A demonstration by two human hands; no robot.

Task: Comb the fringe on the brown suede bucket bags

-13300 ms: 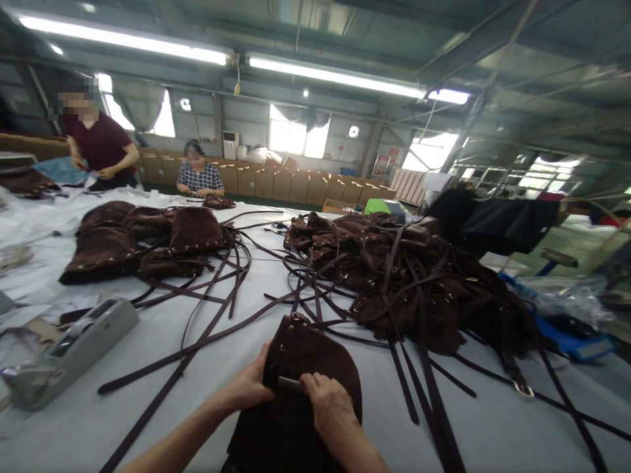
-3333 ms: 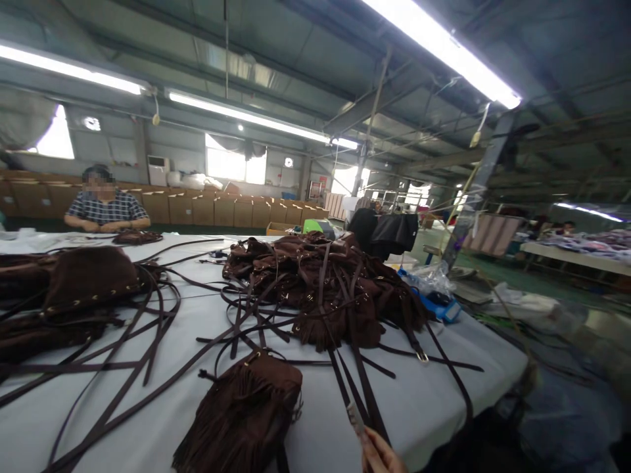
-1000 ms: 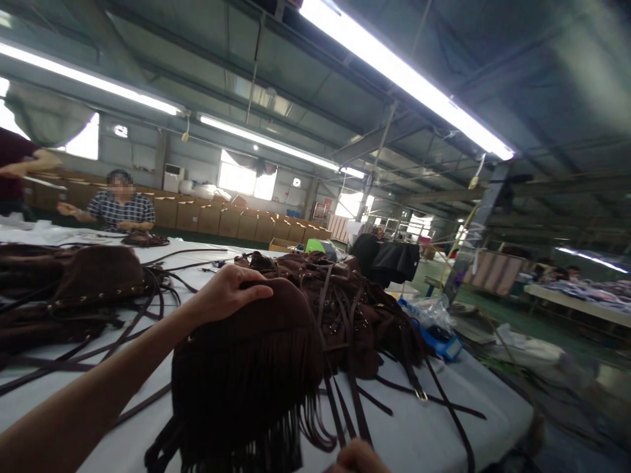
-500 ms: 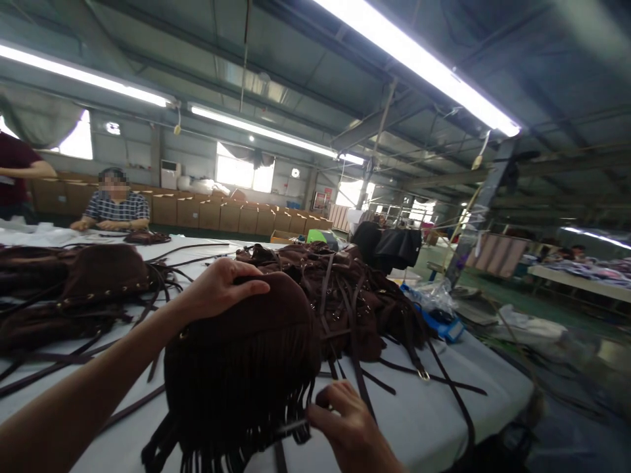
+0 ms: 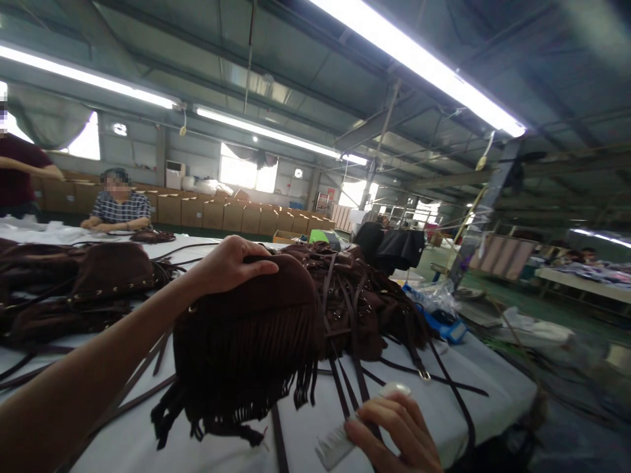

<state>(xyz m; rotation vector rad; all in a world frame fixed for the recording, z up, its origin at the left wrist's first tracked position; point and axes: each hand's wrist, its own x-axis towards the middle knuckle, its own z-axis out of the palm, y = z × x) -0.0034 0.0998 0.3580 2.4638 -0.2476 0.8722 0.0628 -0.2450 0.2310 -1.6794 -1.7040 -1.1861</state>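
Observation:
My left hand point(image 5: 234, 266) grips the top of a dark brown fringed bag point(image 5: 251, 328), its thumb over the near face and the fingers behind. The bag is held up above the white table, with long fringe strands hanging off its lower edge. To the lower right, my right hand point(image 5: 401, 427) holds a pale, see-through comb point(image 5: 338, 445) between thumb and fingers. The comb is apart from the fringe, its teeth towards the lower left.
A heap of similar brown bags point(image 5: 345, 289) with straps and buckles lies behind, and more bags point(image 5: 113, 272) lie at the left. A blue item point(image 5: 448, 326) sits near the right edge of the white table point(image 5: 434, 420). Two people are across the table.
My right hand with the comb has moved right and down, away from the fringe. The bag has risen slightly and its fringe hangs looser.

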